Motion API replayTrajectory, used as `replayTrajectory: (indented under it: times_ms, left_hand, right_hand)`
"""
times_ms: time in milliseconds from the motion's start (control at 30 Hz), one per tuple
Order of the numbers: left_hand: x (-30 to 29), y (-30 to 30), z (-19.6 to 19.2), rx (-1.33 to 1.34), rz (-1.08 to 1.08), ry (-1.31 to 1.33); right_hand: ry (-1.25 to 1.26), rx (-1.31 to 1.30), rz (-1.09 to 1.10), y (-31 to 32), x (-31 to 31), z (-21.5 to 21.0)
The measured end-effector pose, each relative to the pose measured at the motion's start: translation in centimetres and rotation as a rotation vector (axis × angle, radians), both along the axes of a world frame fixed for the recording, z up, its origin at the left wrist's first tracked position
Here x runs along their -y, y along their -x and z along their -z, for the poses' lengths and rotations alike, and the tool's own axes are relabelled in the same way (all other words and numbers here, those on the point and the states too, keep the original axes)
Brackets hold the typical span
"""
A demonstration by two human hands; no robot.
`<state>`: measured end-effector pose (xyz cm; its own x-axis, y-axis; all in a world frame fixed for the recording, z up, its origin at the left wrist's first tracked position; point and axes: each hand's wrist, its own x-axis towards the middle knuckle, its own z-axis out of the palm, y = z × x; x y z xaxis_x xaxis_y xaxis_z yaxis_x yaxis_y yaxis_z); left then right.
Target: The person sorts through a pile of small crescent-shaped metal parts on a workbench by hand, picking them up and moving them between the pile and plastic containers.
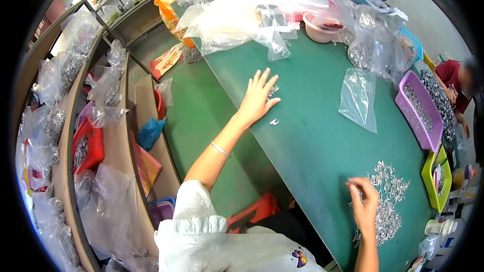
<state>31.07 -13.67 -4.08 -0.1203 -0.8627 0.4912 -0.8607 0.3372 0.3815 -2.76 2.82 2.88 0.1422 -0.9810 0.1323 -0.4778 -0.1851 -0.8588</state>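
Observation:
My left hand (pixel 258 96) lies palm down with spread fingers near the table's left edge, partly covering a few small silvery metal pieces (pixel 273 91). Just below it, one or two more loose metal pieces (pixel 274 122) rest on the green tabletop (pixel 307 136). At the lower right, a spread-out pile of small curved metal pieces (pixel 388 211) covers part of the table. Over the pile's left side, my right hand (pixel 365 202) has its fingers curled toward the thumb; what it holds, if anything, is too small to make out.
A flat clear plastic bag (pixel 358 99) lies mid-table. Purple (pixel 418 111) and yellow-green baskets (pixel 436 179) line the right edge, with a person (pixel 451 83) beyond. Heaped plastic bags (pixel 242 15) and a pink bowl (pixel 321 29) stand at the far end. Shelves (pixel 113 156) with filled bags run along the left.

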Motion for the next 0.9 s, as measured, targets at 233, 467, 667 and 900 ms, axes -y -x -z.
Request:
replayTrajectory:
  times_ms: [233,467,667,900]
  left_hand:
    - [3.1,-2.6,1.7,-0.141,0.336,-0.18]
    - [1.0,-3.0,1.5,-0.353,0.184,-0.048]
    - [-1.8,-1.9,4.6,-1.353,-0.597,0.556]
    - [-2.0,-0.4,5.7,-1.89,-0.217,0.49]
  right_hand:
    - [-0.083,0.13,-0.135,-7.8,7.0,2.4]
    - [-0.24,0.465,-0.128,-14.8,9.9,4.0]
    - [-0.014,0.299,-0.085,-24.3,15.6,7.2]
    - [0.153,-0.322,-0.057,-30.6,17.5,8.4]
